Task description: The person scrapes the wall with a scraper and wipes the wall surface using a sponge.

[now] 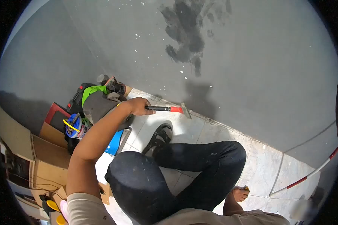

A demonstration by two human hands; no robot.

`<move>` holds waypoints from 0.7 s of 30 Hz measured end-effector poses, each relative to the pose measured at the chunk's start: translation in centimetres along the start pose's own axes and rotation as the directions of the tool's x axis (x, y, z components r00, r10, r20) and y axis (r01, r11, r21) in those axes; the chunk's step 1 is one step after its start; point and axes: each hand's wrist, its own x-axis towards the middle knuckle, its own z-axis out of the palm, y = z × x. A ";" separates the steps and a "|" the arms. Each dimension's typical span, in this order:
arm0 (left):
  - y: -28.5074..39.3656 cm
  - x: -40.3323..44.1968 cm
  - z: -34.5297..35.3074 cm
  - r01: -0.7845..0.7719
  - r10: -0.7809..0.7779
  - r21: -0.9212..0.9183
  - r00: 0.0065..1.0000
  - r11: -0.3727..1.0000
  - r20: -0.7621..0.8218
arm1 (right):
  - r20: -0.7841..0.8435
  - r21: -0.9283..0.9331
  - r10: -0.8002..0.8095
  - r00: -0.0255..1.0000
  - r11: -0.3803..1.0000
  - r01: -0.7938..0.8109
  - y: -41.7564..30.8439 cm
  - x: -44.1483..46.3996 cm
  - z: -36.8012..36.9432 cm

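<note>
My left hand is closed round the black grip of a hammer with a red neck and a metal head. The head is at the foot of the grey wall, close to the floor edge; whether it touches cannot be made out. Low at the right, beside my bent knee, my right hand is closed, with a small yellowish thing partly showing at its fingers. My shoe stands on the pale floor tiles below the hammer.
A dark bag with green cloth and a blue bucket stand at the left, near wooden boxes. A red and white pole slants at the right. Dark patches mark the wall.
</note>
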 end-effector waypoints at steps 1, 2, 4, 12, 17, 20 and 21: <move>0.2 -0.3 0.8 -0.007 0.003 -0.060 0.998 0.998 -0.061 | -0.002 -0.010 0.000 1.000 1.000 0.000 0.2 0.2 0.4; 0.6 -0.4 1.5 0.006 -0.016 -0.115 0.997 0.993 -0.080 | 0.001 -0.023 0.003 1.000 1.000 -0.003 0.5 0.1 0.7; 1.7 -0.7 2.9 -0.028 0.008 -0.166 0.993 0.986 -0.118 | 0.018 -0.042 0.008 1.000 0.999 -0.007 0.8 -0.2 0.8; 6.0 -9.6 3.5 -0.147 0.141 0.009 0.929 0.989 -0.342 | 0.097 -0.084 0.005 0.995 0.996 0.004 0.3 0.1 0.5; 5.9 -19.7 0.6 -0.081 0.185 0.239 0.873 0.968 -0.452 | 0.112 -0.133 -0.027 0.993 0.990 0.042 1.0 0.0 0.5; 4.9 -24.2 -2.0 -0.060 0.212 0.281 0.807 0.958 -0.552 | 0.119 -0.159 -0.014 0.993 0.987 0.033 1.6 0.4 0.1; 5.9 -26.3 -3.8 0.000 0.144 0.260 0.834 0.966 -0.533 | 0.123 -0.166 0.001 0.992 0.986 0.019 1.8 0.5 0.2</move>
